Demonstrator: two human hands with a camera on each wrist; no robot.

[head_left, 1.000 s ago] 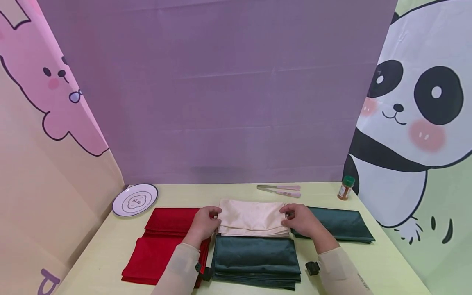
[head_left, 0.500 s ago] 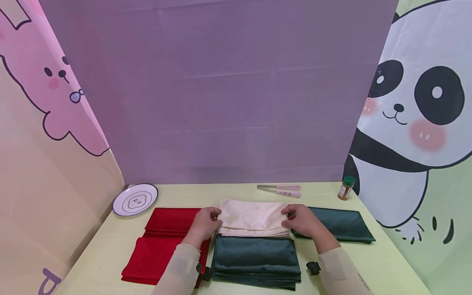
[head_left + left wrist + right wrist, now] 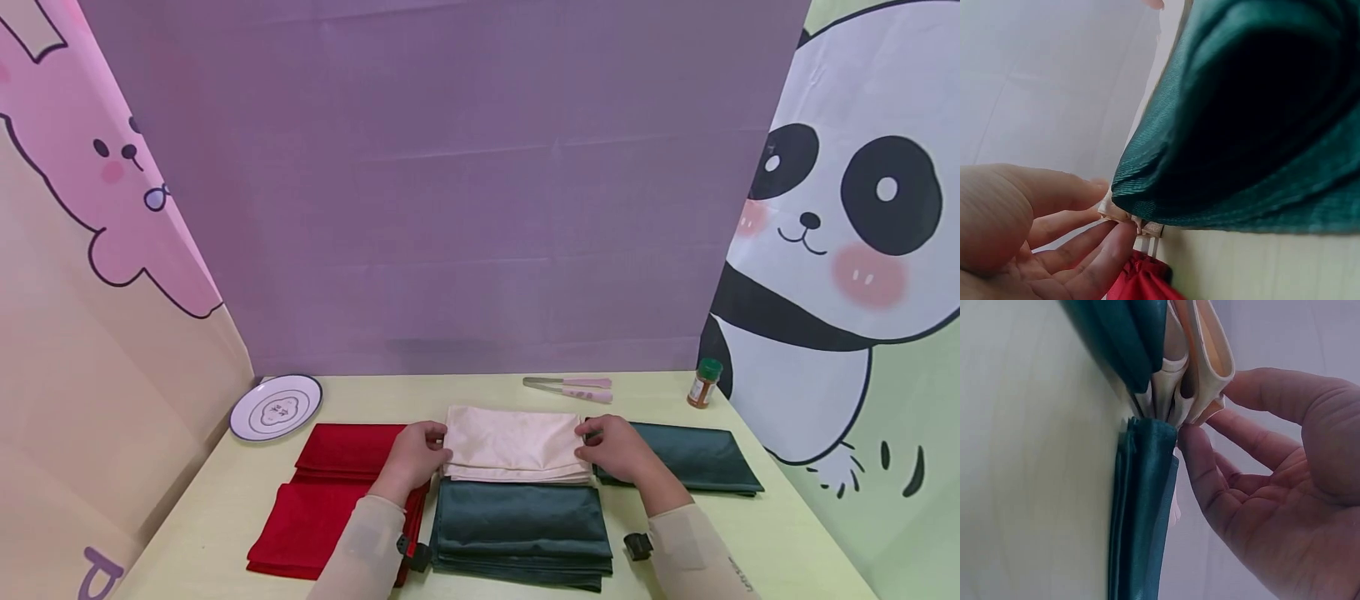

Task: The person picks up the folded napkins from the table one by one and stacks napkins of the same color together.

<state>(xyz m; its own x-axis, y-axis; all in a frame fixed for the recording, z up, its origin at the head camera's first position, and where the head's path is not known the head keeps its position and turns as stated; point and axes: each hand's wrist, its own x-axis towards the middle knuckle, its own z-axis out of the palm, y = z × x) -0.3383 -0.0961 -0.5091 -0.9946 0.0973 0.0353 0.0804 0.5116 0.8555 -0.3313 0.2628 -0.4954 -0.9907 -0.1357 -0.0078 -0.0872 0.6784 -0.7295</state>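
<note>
A folded cream cloth [image 3: 513, 442] lies mid-table, behind a folded dark green cloth [image 3: 521, 525]. At its left end is my left hand [image 3: 416, 458], thumb and fingers parted, fingertips right at the cream edge. In the left wrist view, a bit of cream fabric [image 3: 1113, 209] shows between thumb and fingertips. My right hand [image 3: 611, 450] is at the opposite end, fingers loosely bent and spread. The right wrist view has its thumb [image 3: 1260, 387] against the stacked cream folds [image 3: 1213, 344] and a fingertip beneath them. The near green cloth fills much of the left wrist view.
Two folded red cloths [image 3: 322, 521] lie left, partly under my left arm. Another green cloth [image 3: 697, 458] is at right, near a green-capped jar [image 3: 703, 383]. A pale plate [image 3: 276, 408] leans at back left; pink-handled tongs [image 3: 570, 387] lie at the back.
My right hand has shifted slightly right, its fingertips sliding outward over the cream cloth toward its end. The left hand and the cloths look almost the same.
</note>
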